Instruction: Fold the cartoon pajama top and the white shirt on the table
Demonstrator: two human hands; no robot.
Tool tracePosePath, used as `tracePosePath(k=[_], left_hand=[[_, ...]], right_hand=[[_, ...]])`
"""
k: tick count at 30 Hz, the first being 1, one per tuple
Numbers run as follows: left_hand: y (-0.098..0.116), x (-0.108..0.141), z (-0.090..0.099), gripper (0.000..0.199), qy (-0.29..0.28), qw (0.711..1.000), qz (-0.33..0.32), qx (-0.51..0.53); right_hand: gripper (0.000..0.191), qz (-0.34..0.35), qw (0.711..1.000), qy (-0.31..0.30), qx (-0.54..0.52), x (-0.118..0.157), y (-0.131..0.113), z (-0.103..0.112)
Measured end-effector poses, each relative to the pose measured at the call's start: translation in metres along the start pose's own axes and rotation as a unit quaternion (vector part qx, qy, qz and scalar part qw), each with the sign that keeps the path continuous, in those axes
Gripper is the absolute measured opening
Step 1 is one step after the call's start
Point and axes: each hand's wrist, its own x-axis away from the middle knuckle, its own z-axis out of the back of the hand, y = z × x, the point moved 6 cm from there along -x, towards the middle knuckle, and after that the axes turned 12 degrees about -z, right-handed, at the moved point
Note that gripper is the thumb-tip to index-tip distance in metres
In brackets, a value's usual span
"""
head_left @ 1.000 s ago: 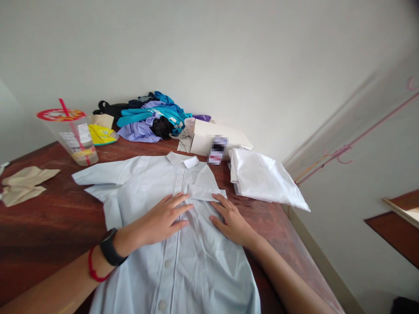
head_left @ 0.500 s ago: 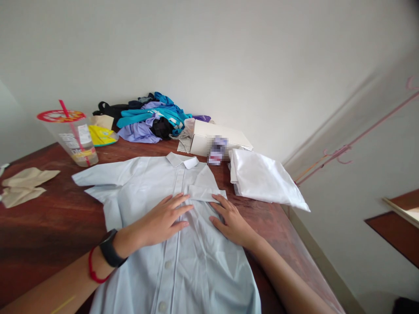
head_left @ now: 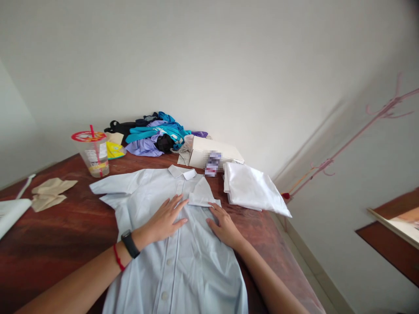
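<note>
A light grey-blue button-up shirt (head_left: 147, 261) lies front up on the table, its collar (head_left: 181, 172) at the far end. One short sleeve reaches out to the left. The other sleeve (head_left: 201, 194) is folded inward over the chest as a triangular flap. My left hand (head_left: 168, 220) rests open across the button placket, its fingers spread and their tips by the flap's left corner. At the flap's right end, my right hand (head_left: 223, 223) lies open with its fingertips on the hem. Neither hand grips any fabric.
Behind the shirt are a white box (head_left: 218, 150), a heap of clothes (head_left: 157, 137) and a folded white cloth (head_left: 252, 187). A plastic cup with a straw (head_left: 96, 157) and brown napkins (head_left: 52, 194) are on the left. A pink rack (head_left: 353, 135) stands right of the table (head_left: 72, 244).
The view has tilted up and shifted slightly. The folded sleeve's edge, a flat band before, now forms a plain triangular flap. Both hands stay near it on the shirt, fingers spread.
</note>
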Motion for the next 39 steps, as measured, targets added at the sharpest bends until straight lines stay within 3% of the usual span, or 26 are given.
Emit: tracePosePath(k=[4,7,12,14,17,20,25,29,33,36,39], left_hand=[[-0.002,0.005,-0.002,0.057,0.004,0.997,0.045,-0.057],[0.012,0.021,0.001,0.058,-0.012,0.997,0.042,-0.059],[0.058,0.076,0.008,0.058,-0.056,0.997,-0.04,-0.038],[0.072,0.099,0.012,0.06,-0.056,0.996,-0.059,-0.039],[0.083,0.12,0.017,0.065,-0.044,0.996,-0.069,-0.034],[0.087,0.123,0.021,0.069,-0.054,0.996,-0.069,-0.019],[0.091,0.113,0.023,0.06,-0.138,0.99,-0.012,-0.013],[0.095,0.108,0.018,0.061,-0.174,0.984,0.023,-0.012],[0.099,0.106,0.013,0.056,-0.114,0.992,0.022,-0.057],[0.103,0.108,0.013,0.055,-0.041,0.995,-0.009,-0.091],[0.103,0.109,0.013,0.054,-0.019,0.995,-0.017,-0.099]], right_hand=[[0.048,-0.003,0.994,0.059,-0.096,0.02,0.001,0.016],[0.055,-0.035,0.981,0.093,-0.168,0.047,0.011,0.027],[0.062,-0.122,0.946,0.072,-0.291,0.098,0.033,0.034],[0.055,-0.127,0.938,0.059,-0.318,0.115,0.035,0.037],[0.051,-0.105,0.949,0.104,-0.277,0.131,0.034,0.048],[0.057,-0.11,0.956,0.123,-0.243,0.131,0.03,0.053],[0.052,-0.082,0.96,0.055,-0.261,0.115,0.001,0.049],[0.042,-0.023,0.994,0.027,-0.108,0.101,-0.033,0.046],[0.031,-0.105,0.992,0.059,0.022,0.08,-0.031,0.046],[0.026,-0.155,0.986,0.054,0.026,0.072,-0.018,0.044],[0.023,-0.158,0.986,0.051,0.004,0.074,-0.009,0.043]])
